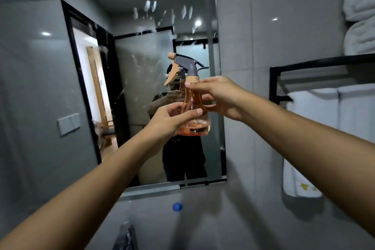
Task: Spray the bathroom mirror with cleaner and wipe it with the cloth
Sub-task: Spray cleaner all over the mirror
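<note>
While two hands grip it, one spray bottle (194,107) faces one mirror (142,46).

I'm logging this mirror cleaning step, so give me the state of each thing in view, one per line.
Spray bottle: upright, held in front of the mirror, little liquid left.
Left hand: grip closed around bottle's base.
Right hand: grip closed on bottle's neck, trigger untouched.
Mirror: smeared with white marks near top.
Towels: hanging from the rack.

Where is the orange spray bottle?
The spray bottle is mid-frame in the head view, held up before the mirror by both hands.
</note>
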Available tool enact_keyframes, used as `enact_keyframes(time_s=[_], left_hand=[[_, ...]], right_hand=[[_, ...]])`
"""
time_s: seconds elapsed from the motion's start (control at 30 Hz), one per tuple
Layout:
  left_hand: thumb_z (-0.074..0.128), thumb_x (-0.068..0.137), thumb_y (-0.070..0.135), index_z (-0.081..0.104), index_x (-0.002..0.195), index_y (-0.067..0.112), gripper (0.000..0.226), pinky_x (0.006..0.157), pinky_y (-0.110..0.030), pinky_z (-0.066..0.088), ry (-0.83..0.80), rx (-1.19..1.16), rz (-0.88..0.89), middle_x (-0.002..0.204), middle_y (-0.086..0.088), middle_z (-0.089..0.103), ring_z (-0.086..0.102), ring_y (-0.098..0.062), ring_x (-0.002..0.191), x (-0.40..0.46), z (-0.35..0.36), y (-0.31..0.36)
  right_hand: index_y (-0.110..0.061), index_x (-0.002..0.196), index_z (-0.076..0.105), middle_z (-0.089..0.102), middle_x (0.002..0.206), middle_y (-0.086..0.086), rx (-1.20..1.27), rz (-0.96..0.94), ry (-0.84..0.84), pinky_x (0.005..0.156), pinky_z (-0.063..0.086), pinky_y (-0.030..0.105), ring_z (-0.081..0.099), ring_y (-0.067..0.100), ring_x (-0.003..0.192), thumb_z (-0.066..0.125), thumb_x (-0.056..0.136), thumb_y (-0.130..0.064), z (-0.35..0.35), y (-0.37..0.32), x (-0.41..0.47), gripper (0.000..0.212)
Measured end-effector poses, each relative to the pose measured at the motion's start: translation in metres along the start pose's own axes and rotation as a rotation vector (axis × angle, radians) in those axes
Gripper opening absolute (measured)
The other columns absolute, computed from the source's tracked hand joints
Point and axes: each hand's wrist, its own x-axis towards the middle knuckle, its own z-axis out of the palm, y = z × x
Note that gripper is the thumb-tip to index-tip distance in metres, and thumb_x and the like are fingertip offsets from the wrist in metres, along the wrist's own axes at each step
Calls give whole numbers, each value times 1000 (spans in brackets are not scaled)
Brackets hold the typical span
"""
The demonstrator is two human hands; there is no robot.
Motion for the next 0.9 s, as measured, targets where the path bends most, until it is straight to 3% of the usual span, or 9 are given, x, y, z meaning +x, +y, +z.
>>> enact_keyframes(time_s=[0.13,0.23,0.3,0.43,0.53,0.67,0.77,0.9], left_hand=[[79,72,29,68,112,8,46,93,-41,54,32,-21,-69,105,-11,73,70,-26,99,-32,-19,-19],[77,77,21,68,111,9,37,91,-37,55,91,-45,-132,104,-10,74,71,-24,98,-48,-27,-37],[78,75,22,69,108,12,36,87,-35,55,123,-41,-162,100,-6,75,72,-21,94,-55,-29,-52],[80,75,23,65,109,11,40,82,-31,57,197,-34,-237,97,-3,76,73,-17,89,-69,-28,-85],[83,70,29,61,111,8,52,90,-40,56,252,-22,-297,98,-5,75,72,-19,92,-82,-26,-112],[84,72,27,60,112,8,50,94,-42,54,293,3,-356,101,-7,74,71,-20,95,-101,-25,-145],[87,66,29,60,112,9,57,96,-43,52,300,12,-395,104,-6,73,70,-19,98,-115,-28,-165],[82,70,24,59,114,12,52,94,-36,54,301,-12,-441,108,-4,71,69,-14,99,-136,-31,-186]], right_hand=[[-4,118,64,71,94,10,39,39,-41,66,55,27,66,18,82,78,80,-23,35,24,-12,44],[-6,106,70,69,89,9,93,64,-81,64,54,24,65,15,76,74,84,-20,53,46,-17,26],[-5,109,69,69,90,8,109,86,-94,65,55,24,65,15,78,73,85,-20,61,64,-18,28],[-7,107,70,68,100,13,135,131,-137,82,57,34,65,21,89,71,87,-18,70,102,-20,22],[-7,109,69,69,106,18,144,187,-168,89,55,39,66,25,96,70,88,-20,77,132,-22,25],[2,112,66,66,113,26,158,228,-178,94,53,49,65,26,97,69,89,-21,91,167,-29,33],[5,112,64,67,113,24,188,229,-185,92,55,43,68,23,97,67,89,-16,101,190,-36,32],[4,115,62,70,108,16,220,258,-203,77,59,30,70,17,93,67,88,-15,114,215,-48,34]])
